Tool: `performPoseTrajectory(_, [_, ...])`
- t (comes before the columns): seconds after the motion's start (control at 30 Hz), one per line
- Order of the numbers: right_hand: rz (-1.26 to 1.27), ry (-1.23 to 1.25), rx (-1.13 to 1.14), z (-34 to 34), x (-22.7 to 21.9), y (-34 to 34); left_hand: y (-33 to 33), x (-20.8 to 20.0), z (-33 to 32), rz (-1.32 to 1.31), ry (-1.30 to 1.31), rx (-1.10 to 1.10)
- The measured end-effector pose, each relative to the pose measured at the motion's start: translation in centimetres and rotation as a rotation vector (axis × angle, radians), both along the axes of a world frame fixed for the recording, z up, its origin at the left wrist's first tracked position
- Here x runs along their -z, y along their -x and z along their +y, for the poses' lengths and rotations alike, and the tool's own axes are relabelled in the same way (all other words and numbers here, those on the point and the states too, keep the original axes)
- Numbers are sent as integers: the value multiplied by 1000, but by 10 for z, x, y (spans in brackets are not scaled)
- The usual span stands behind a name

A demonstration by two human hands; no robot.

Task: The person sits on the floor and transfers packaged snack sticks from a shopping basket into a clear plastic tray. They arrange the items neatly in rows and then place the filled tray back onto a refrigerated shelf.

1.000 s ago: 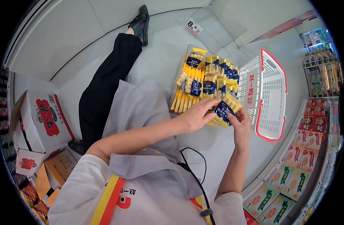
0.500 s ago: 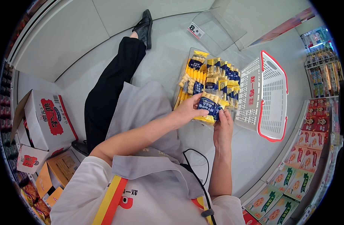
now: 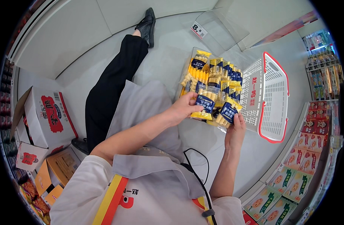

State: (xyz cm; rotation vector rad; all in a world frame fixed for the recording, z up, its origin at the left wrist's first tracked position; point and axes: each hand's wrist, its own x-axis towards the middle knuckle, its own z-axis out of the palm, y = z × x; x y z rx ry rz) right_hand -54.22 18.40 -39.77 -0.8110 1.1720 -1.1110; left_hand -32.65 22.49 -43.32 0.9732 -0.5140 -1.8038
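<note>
My left hand (image 3: 184,108) pinches a yellow and blue snack packet (image 3: 206,103) with pale rolled sticks showing through its clear part. In my right hand (image 3: 236,129) is a second snack packet (image 3: 228,113) of the same kind, tilted, its edge between thumb and fingers. Both packets are held apart, over the near end of a clear plastic bin (image 3: 184,71). Rows of similar packets (image 3: 216,67) fill this bin, some upright and some lying flat. The bin's near end is partly hidden behind the packets I hold.
A white shopping basket (image 3: 271,95) with red rim and handles stands right of the bin. Beyond lies a clear plastic panel (image 3: 226,32) with a price tag. Open cartons (image 3: 51,120) stand at left. Shelves with boxed goods (image 3: 292,180) curve along the right. A black cord (image 3: 196,150) hangs near my lap.
The two packets, overlapping before, are now apart. My right hand has moved right with one packet; my left hand keeps the other nearly in place.
</note>
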Motion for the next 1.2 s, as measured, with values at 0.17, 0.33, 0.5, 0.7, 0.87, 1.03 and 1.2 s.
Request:
performPoseTrajectory(0.17, [-129, -89, -95, 8, -18, -14, 6, -3, 1, -118, 119, 7])
performPoseTrajectory(0.33, [-80, 9, -189, 12, -17, -29, 12, -5, 2, -141, 192, 48])
performPoseTrajectory(0.5, [24, 67, -174, 9, -6, -37, 10, -7, 6, -60, 234, 0])
performPoseTrajectory(0.7, [210, 80, -229, 7, -13, -25, -8, -17, 1, 77, 74, -26])
performPoseTrajectory(0.87, [214, 91, -192, 5, -20, -14, -17, -15, 0, -48, 117, -45])
performPoseTrajectory(1.03, [250, 11, -250, 7, -40, -7, -23, -13, -2, -188, 58, 2])
performPoseTrajectory(1.2, [387, 109, -390, 13, -59, -5, -20, -14, -2, -118, 81, -63])
